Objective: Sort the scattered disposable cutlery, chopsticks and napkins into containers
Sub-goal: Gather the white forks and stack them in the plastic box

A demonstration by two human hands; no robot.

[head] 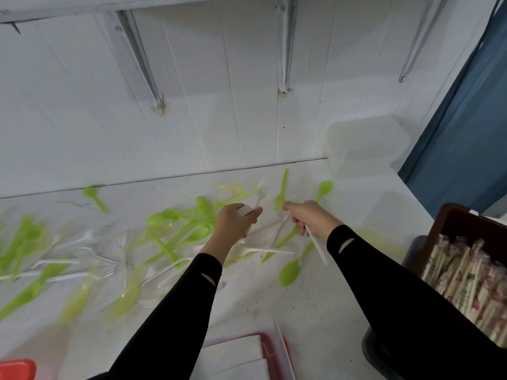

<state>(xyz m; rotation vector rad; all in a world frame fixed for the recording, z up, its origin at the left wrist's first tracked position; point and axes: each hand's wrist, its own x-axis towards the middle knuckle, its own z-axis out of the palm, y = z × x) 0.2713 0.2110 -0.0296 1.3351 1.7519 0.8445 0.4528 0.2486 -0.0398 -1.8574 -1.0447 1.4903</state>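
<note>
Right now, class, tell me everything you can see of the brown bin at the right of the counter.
The brown bin is a dark, plastic-looking rectangular tub with a rounded corner. It stands at the counter's right edge, partly cut off by the frame. It is packed with paper-wrapped chopsticks, heaped at slants. A dark grey container shows against its near left side. The black right sleeve crosses in front.

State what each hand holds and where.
Left hand grips a white fork by its handle. Right hand grips white cutlery near one end; which end cannot be told.
</note>
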